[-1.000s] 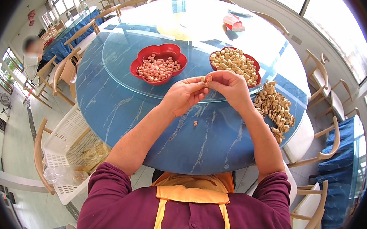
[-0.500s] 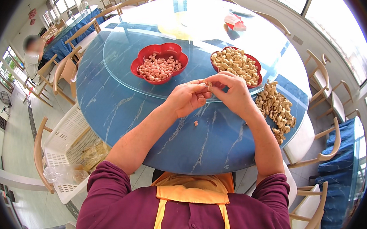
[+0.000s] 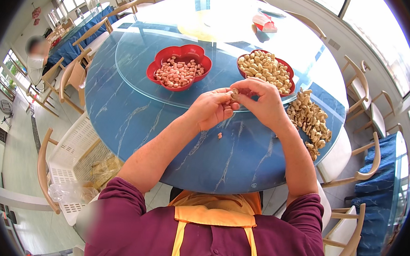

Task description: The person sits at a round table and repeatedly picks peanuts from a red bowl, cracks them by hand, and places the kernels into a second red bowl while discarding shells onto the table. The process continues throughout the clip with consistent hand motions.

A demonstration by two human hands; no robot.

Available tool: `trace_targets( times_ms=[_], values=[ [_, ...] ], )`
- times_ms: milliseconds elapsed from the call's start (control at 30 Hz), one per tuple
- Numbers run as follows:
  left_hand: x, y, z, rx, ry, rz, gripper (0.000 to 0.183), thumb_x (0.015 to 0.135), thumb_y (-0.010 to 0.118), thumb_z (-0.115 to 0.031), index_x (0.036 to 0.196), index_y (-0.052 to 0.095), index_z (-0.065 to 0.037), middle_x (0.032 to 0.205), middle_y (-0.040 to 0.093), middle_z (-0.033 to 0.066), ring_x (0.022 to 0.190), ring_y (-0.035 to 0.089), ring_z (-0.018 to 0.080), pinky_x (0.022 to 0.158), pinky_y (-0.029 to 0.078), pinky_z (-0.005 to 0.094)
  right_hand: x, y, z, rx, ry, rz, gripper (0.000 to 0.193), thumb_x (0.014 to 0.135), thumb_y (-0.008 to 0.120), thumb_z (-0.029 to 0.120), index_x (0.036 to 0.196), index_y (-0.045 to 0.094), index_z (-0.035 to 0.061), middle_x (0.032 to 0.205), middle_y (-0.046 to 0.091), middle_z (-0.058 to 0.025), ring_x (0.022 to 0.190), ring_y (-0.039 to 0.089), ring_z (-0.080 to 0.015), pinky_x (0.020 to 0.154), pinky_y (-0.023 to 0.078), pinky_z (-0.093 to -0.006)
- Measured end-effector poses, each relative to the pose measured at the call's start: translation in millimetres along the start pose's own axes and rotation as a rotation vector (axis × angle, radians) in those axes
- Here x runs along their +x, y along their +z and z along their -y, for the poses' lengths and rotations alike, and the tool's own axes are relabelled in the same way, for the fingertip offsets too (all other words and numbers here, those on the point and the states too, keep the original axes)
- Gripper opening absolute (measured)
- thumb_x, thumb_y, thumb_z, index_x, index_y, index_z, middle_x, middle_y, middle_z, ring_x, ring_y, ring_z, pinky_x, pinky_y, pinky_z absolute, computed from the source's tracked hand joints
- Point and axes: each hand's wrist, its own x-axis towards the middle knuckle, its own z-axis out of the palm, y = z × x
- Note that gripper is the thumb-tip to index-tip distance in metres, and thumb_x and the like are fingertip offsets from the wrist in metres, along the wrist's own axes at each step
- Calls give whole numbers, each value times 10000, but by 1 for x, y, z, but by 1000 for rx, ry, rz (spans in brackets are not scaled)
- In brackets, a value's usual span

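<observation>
Both hands meet over the near edge of the glass turntable, between two red flower-shaped bowls. A peanut (image 3: 235,92) is pinched between my left hand (image 3: 212,109) and my right hand (image 3: 262,100); its shell looks partly split. The fingers of both are closed on it. Beyond my left hand, the left red bowl (image 3: 204,61) holds shelled pink peanut kernels (image 3: 178,73). The right red bowl (image 3: 290,84), just past my right hand, is heaped with unshelled peanuts (image 3: 263,68). Beside my right forearm lies a pile of empty shells (image 3: 307,116). One loose kernel (image 3: 220,135) rests on the table below my hands.
The round blue marbled table (image 3: 134,128) carries the glass turntable (image 3: 128,71). A red and white packet (image 3: 265,23) stands at the far side. Left of the table is a white plastic basket (image 3: 72,155) with bags inside. Wooden chairs (image 3: 366,170) surround the table; a person (image 3: 36,61) is far left.
My right fingers have shifted slightly around the peanut, and more of its shell shows between the hands. The bowls, shell pile and loose kernel stay in place on the table.
</observation>
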Motion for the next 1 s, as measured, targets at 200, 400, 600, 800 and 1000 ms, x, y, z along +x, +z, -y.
trace_targets(
  times_ms=[200,400,600,800,1000],
  values=[
    [-2,5,-6,263,28,-85,223,1000,582,-218,1076,641,-17,860,591,6,719,510,59,591,428,186,0,-6,-4,-42,213,91,256,843,704,80,1093,697,26,875,656,-65,737,632,-111,678,523,-260],
    [-6,5,-12,470,26,-118,253,991,606,-250,1085,666,-24,800,558,-23,664,449,34,558,373,174,-2,0,-4,-117,53,23,154,818,690,46,968,676,12,797,585,-70,707,589,-145,638,484,-281],
    [-14,8,-32,416,82,-151,285,1011,563,-224,1184,639,-12,779,536,-40,625,411,28,508,321,173,2,-17,-5,-161,73,-154,91,833,670,22,921,647,20,706,559,12,652,510,-41,593,443,-219],
    [-18,-27,-83,670,609,-617,246,1020,518,-144,1149,656,14,738,504,-55,597,396,-4,474,314,148,-6,-108,-57,-599,458,-377,171,826,671,138,962,694,38,875,707,-110,748,662,-218,733,529,-336],
    [-10,-73,-88,1401,940,-801,193,965,590,-139,1033,712,-5,975,702,91,914,656,197,836,512,311,-7,-100,-70,-951,282,-454,234,821,704,184,1023,735,72,1002,712,-108,1011,635,-281,910,504,-407]
  ],
)
